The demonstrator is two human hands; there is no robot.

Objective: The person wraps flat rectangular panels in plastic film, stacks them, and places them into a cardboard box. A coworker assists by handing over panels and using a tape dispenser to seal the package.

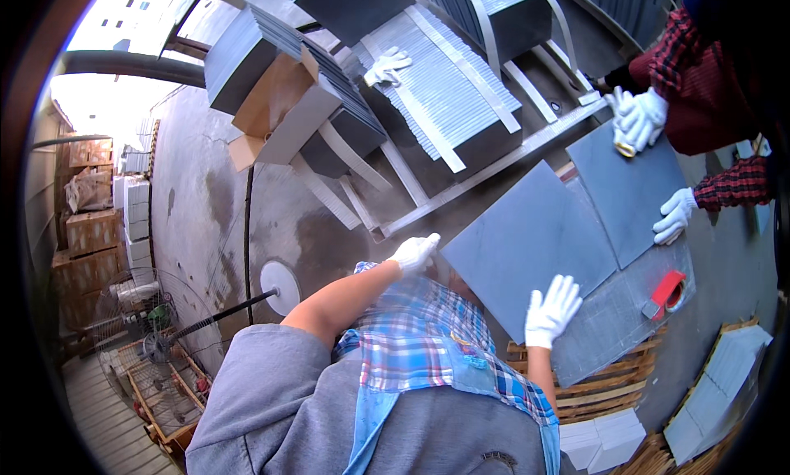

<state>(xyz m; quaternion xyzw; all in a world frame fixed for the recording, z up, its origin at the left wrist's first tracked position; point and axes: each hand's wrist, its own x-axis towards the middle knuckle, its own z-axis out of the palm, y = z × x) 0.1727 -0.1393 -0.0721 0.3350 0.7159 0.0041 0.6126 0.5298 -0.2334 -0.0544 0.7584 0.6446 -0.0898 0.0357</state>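
A large square grey tile (527, 245) lies right of my body, partly over a flat surface covered in clear film (609, 331). My left hand (414, 254), in a white glove, is beside the tile's left corner with its fingers curled; whether anything is in them is hidden. At the tile's near edge my gloved right hand (552, 310) is open, fingers spread. A second grey tile (629, 191) lies beyond the first. One gloved hand of a co-worker (640, 121) is over its far part; the other gloved hand (676, 217) touches its right edge.
A red tape dispenser (666, 294) sits on the film. Wooden pallet slats (609, 376) show below. Ahead, a metal rack (494, 179) bears tile stacks, a loose glove (387, 66) and an opened cardboard box (288, 105). A wire-caged fan (160, 343) stands at left.
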